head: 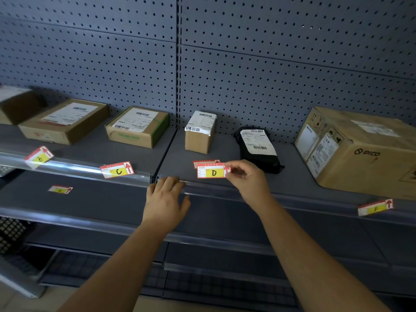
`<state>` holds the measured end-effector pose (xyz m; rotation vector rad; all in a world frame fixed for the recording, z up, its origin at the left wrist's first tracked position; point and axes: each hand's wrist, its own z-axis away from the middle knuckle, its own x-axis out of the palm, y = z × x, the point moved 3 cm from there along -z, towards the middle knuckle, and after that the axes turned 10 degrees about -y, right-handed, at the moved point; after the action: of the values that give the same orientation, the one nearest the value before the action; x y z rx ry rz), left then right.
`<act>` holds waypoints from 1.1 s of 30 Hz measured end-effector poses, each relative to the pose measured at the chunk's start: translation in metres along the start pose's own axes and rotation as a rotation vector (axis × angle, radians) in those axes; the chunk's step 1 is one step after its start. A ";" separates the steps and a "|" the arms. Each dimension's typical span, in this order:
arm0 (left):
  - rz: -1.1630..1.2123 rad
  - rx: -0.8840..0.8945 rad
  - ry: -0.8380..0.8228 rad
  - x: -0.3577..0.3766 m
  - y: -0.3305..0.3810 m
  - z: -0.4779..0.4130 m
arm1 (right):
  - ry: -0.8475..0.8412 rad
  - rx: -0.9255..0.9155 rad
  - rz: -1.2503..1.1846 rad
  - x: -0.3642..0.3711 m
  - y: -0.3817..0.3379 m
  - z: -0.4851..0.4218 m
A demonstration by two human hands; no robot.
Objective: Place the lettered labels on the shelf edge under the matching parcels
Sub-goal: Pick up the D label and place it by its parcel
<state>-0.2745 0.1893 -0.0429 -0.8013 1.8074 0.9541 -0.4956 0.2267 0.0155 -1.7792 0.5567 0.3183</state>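
My right hand pinches the right end of a red-and-yellow label marked D, held just above the shelf edge, in front of a small upright brown parcel. Another label lies on the shelf right behind the D label. My left hand rests with its fingers on the clear shelf edge strip, left of the D label. A label marked C sits on the edge under a green-printed box. Further labels sit at the far left and, marked F, at the far right.
A black bag parcel lies right of the small parcel, and a large PICO carton stands further right. Flat brown boxes occupy the left. One label lies on the lower shelf. A grey pegboard wall backs the shelves.
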 end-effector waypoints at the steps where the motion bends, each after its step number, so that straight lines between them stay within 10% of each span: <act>1: -0.007 0.000 -0.001 0.000 0.000 0.000 | 0.001 0.000 0.003 0.000 0.000 0.000; 33: 0.056 0.029 0.045 -0.001 -0.007 0.002 | 0.011 0.007 0.010 0.005 -0.006 -0.002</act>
<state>-0.2675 0.1876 -0.0442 -0.7626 1.8867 0.9510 -0.4886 0.2246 0.0184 -1.7728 0.5742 0.3135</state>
